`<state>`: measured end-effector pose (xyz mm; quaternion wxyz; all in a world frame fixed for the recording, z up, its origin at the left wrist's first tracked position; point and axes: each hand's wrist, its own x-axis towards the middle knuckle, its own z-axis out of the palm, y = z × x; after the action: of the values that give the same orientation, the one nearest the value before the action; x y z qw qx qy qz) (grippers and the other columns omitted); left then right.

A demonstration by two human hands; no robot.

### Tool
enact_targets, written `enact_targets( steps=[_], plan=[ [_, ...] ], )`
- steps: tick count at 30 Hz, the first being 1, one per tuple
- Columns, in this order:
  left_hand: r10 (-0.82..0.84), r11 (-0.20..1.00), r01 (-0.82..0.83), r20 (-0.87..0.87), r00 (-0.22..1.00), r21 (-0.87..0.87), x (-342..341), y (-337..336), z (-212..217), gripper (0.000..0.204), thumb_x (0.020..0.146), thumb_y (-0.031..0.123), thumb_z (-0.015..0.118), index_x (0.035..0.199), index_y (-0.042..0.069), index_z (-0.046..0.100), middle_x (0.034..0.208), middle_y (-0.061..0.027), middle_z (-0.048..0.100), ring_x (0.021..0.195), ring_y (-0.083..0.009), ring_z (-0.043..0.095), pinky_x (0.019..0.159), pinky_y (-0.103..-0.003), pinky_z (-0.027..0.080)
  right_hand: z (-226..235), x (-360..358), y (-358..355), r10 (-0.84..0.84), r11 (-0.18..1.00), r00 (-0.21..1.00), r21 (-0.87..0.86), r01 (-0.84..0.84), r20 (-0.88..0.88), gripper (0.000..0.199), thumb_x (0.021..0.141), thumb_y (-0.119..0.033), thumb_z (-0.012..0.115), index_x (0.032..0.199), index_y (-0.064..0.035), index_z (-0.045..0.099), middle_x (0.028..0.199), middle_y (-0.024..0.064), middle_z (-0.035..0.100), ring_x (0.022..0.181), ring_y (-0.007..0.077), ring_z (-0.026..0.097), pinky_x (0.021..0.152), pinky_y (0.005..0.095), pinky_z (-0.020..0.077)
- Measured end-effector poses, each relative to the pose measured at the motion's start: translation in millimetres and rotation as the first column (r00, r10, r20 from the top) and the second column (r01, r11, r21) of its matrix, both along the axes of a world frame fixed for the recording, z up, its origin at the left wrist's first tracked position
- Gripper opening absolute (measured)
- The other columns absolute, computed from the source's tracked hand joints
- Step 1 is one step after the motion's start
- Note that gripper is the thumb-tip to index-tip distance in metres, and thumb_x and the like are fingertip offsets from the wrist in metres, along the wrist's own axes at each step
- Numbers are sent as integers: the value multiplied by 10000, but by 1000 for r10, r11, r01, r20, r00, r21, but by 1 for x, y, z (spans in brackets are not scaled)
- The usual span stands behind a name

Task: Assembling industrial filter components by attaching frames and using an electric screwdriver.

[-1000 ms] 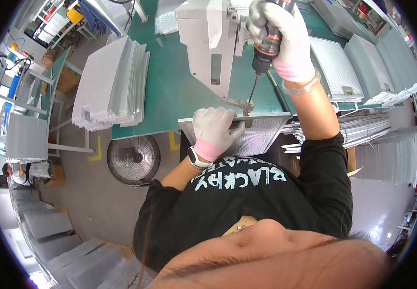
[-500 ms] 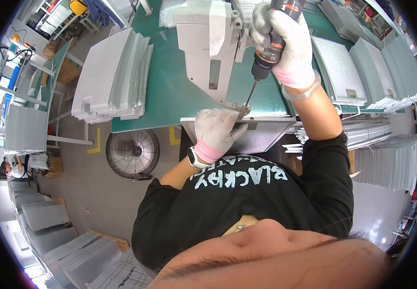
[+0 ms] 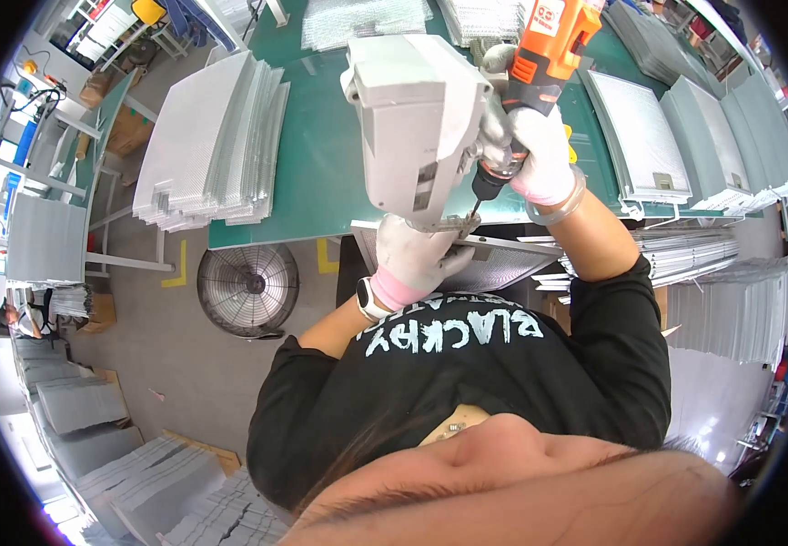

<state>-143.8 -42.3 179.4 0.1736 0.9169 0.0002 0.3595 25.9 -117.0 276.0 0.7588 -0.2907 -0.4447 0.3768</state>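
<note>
My right hand [image 3: 544,155], in a white glove with a pink cuff, is wrapped round an orange and black power drill [image 3: 547,64]. The drill's thin bit points down at the far edge of a framed metal mesh panel [image 3: 500,262], which leans in front of my body. My left hand [image 3: 412,259], gloved the same way, is closed on that edge, with its thumb beside the bit's tip. Left of the drill hangs a light grey housing [image 3: 403,118], its lower end just above my left hand; its joint with the drill is partly hidden.
Stacks of mesh panels stand on the green table [image 3: 312,155], one stack [image 3: 198,146] at the left and several panels [image 3: 640,136] at the right. A round floor fan [image 3: 248,291] is below the table's left end. More panels [image 3: 731,309] stand at the right.
The drill has tilted so that its orange body shows, and my right hand has come lower. The grey housing has swung down and nearer with it. My left hand stays on the panel edge.
</note>
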Motion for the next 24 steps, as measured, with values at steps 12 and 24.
enact_targets(
  steps=[12, 24],
  plan=[
    [-37, 993, 37, -6, 999, -111, -1, -4, -6, 348, 699, 207, 786, 1029, 113, 726, 765, -12, 648, 690, -204, 640, 599, -339, 473, -4, 2, 4, 106, 994, 994, 23, -106, 6, 528, 829, -206, 657, 1271, -60, 407, 715, 34, 498, 525, 105, 460, 444, 217, 352],
    [113, 988, -95, -151, 982, 123, 5, 27, 17, 249, 692, 282, 775, 771, 100, 624, 659, -51, 589, 650, -228, 602, 625, -398, 436, 126, 83, 19, -535, 834, 766, 368, 411, 357, 626, 894, -166, 635, 1431, -11, 353, 1170, 95, 575, 1023, 173, 565, 884, 276, 462]
  ],
)
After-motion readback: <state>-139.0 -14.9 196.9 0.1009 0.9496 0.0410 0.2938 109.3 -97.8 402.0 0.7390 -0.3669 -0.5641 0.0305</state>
